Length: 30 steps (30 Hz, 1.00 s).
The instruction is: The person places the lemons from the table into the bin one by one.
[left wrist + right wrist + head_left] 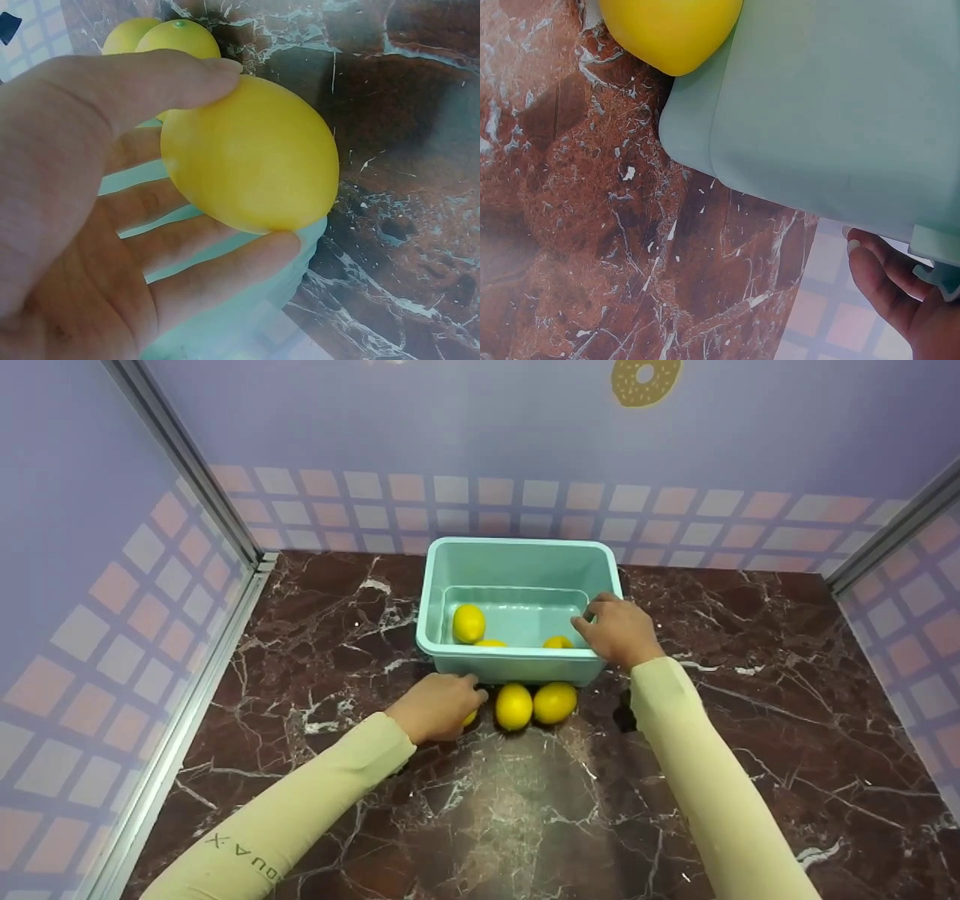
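My left hand (pixel 439 706) grips a lemon (pixel 259 161) in front of the bin, thumb on one side and fingers on the other. Just right of it, two more lemons, one nearer (pixel 514 708) and one farther right (pixel 556 703), lie on the tabletop against the bin's front wall. The pale green plastic bin (pixel 517 666) holds a lemon (pixel 469 623) at its left and others partly hidden behind the front rim. On the bin's right rim, my right hand (pixel 622 630) holds on, with fingers (pixel 881 281) outside the wall in the right wrist view.
The bin stands on a dark red marbled tabletop (pixel 337 795), close to the tiled-pattern back wall (pixel 495 495). Side panels with metal frame strips (pixel 187 750) bound the tabletop at left and right.
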Motion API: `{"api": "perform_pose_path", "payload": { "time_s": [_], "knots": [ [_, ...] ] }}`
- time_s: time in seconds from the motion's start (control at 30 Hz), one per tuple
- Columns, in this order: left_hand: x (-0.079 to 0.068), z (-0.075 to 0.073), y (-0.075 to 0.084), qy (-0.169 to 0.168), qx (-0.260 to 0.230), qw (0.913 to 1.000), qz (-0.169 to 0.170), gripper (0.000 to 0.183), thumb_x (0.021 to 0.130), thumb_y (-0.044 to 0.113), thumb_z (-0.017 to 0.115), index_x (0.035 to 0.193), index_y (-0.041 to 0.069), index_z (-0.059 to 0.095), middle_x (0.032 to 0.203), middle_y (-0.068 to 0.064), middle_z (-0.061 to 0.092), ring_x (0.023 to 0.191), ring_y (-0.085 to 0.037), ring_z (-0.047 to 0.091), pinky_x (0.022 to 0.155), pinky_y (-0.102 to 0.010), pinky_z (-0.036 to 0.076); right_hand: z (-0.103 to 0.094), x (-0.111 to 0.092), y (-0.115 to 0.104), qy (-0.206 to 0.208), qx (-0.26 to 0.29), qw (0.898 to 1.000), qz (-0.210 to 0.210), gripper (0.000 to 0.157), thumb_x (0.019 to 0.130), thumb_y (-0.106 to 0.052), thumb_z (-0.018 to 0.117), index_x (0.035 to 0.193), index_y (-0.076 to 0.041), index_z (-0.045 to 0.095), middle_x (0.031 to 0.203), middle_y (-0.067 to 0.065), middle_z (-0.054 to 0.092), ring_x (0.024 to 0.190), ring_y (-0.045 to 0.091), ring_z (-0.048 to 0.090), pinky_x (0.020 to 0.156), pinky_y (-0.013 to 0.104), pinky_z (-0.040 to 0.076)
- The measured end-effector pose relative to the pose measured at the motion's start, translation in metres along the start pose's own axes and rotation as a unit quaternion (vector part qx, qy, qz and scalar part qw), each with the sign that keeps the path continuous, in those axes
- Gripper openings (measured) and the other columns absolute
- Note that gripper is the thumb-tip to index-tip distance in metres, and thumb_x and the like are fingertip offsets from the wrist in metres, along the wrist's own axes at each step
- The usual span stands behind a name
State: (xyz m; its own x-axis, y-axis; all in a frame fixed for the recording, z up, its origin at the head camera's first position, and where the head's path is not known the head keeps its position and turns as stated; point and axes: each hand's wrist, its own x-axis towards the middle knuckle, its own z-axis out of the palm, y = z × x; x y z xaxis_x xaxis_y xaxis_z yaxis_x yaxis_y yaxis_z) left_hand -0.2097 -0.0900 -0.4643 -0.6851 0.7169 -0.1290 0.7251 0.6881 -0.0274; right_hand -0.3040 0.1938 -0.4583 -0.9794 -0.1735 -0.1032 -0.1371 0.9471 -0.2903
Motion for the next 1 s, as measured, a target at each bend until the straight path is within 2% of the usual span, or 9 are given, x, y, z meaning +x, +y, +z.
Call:
{"api": "perform_pose_path", "payload": {
  "time_s": [0.27, 0.73, 1.0],
  "knots": [
    [-0.001, -0.003, 0.001, 0.004, -0.003, 1.0, 0.0, 0.016, 0.084, 0.012, 0.066, 0.1, 0.008, 0.067, 0.095, -0.012, 0.062, 0.077, -0.028, 0.062, 0.068, -0.043, 0.055, 0.001, 0.001, 0.001, 0.0, 0.001, 1.0, 0.001, 0.047, 0.096, -0.045, 0.048, 0.112, -0.005, 0.068, 0.13, 0.014, 0.056, 0.112, 0.042, 0.057, 0.096, 0.058, 0.045],
    [0.0, -0.01, 0.0, -0.002, -0.016, 0.9999, -0.002, 0.029, 0.078, 0.014, 0.071, 0.106, 0.01, 0.067, 0.096, -0.009, 0.06, 0.079, -0.026, 0.061, 0.072, -0.041, 0.055, 0.001, 0.001, 0.0, 0.004, 0.003, 1.0, 0.0, 0.045, 0.096, -0.044, 0.05, 0.11, -0.006, 0.069, 0.129, 0.013, 0.057, 0.112, 0.042, 0.058, 0.096, 0.058, 0.045],
    [0.0, -0.019, 0.002, -0.008, -0.005, 1.0, 0.001, 0.032, 0.077, 0.015, 0.071, 0.109, 0.01, 0.066, 0.1, -0.009, 0.061, 0.082, -0.026, 0.062, 0.074, -0.041, 0.056, 0.0, 0.0, -0.001, 0.005, -0.004, 1.0, 0.0, 0.045, 0.096, -0.044, 0.049, 0.11, -0.006, 0.069, 0.129, 0.012, 0.057, 0.111, 0.042, 0.058, 0.095, 0.058, 0.045]
  ]
}}
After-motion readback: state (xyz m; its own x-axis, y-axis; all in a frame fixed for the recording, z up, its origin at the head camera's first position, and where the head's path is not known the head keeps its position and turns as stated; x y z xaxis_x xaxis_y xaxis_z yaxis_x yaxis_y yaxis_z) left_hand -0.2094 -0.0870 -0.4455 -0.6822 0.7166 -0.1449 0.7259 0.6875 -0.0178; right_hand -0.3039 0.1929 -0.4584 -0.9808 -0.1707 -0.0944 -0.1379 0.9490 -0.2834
